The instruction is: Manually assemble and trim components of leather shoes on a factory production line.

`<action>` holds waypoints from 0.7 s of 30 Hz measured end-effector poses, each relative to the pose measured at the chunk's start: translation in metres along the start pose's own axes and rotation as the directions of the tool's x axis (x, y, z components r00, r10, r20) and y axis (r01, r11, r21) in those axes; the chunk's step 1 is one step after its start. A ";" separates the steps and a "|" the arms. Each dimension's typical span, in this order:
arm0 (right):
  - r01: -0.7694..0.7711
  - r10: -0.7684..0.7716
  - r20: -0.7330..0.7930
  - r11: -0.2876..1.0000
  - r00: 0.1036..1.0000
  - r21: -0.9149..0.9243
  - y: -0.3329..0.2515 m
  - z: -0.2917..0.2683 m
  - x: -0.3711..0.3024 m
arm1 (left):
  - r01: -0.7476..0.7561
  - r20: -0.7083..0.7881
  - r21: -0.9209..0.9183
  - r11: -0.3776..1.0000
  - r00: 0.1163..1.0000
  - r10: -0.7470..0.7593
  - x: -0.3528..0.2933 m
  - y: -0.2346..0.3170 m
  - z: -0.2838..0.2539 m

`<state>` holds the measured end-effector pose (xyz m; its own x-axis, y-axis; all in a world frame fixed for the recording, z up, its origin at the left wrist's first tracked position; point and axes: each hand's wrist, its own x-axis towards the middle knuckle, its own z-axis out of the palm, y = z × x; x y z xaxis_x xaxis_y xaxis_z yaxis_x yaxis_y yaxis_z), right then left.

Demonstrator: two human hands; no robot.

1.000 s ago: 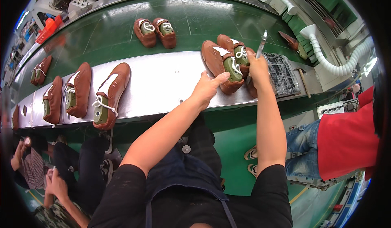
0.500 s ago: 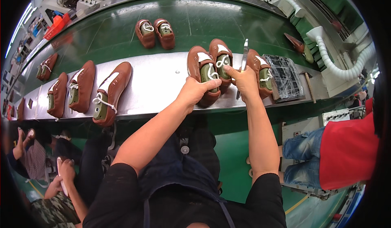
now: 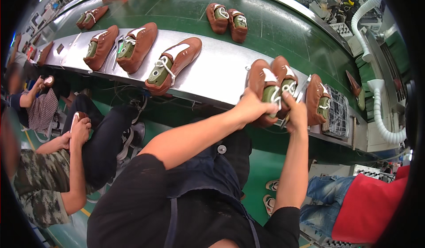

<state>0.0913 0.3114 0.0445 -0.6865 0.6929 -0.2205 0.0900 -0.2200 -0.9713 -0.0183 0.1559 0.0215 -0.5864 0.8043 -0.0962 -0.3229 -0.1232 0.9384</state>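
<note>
My left hand point(image 3: 253, 107) is closed around the heel of a brown shoe point(image 3: 257, 76) with a white patch, a green last inside and white cord tied on. Close beside it, a second brown shoe point(image 3: 280, 66) is under my right hand point(image 3: 296, 114), whose thumb presses on its green last. A long silver metal tool point(image 3: 303, 87) passes through the right hand's grip; its exact kind is hard to make out. Another brown shoe point(image 3: 315, 98) stands just right of that hand. All are at the metal ledge point(image 3: 221, 73).
More lasted shoes point(image 3: 179, 62) line the ledge to the left. A pair point(image 3: 238, 26) sits on the green belt point(image 3: 177, 7) behind. A plastic-wrapped dark block point(image 3: 337, 113) and white hose point(image 3: 389, 135) are at right. A seated person point(image 3: 48, 177) is left, a red-shirted person point(image 3: 369, 208) right.
My view has swung to the left, so the ledge and shoes appear farther right and more of the seated people shows. Both hands still hold the two shoes side by side.
</note>
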 end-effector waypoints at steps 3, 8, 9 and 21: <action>-0.003 0.002 0.037 0.999 0.999 0.048 0.014 0.023 -0.056 | -0.036 0.057 -0.064 0.997 0.998 0.040 -0.064 0.005 -0.026; 0.035 -0.037 0.026 0.996 0.999 0.080 0.031 0.055 -0.089 | 0.047 -0.066 -0.128 0.991 0.996 -0.056 -0.113 -0.010 -0.043; 0.024 -0.026 0.030 0.997 0.999 0.080 0.029 0.058 -0.087 | 0.037 -0.067 -0.124 0.992 0.997 -0.045 -0.112 -0.007 -0.043; -0.069 0.068 0.034 0.997 0.997 0.037 0.040 0.043 -0.114 | -0.005 0.001 0.012 1.000 1.000 0.005 -0.138 -0.037 -0.087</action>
<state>0.1418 0.1937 0.0343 -0.7031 0.6523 -0.2831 0.1107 -0.2929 -0.9497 0.0093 -0.0012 -0.0289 -0.5870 0.8045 -0.0913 -0.3110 -0.1199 0.9428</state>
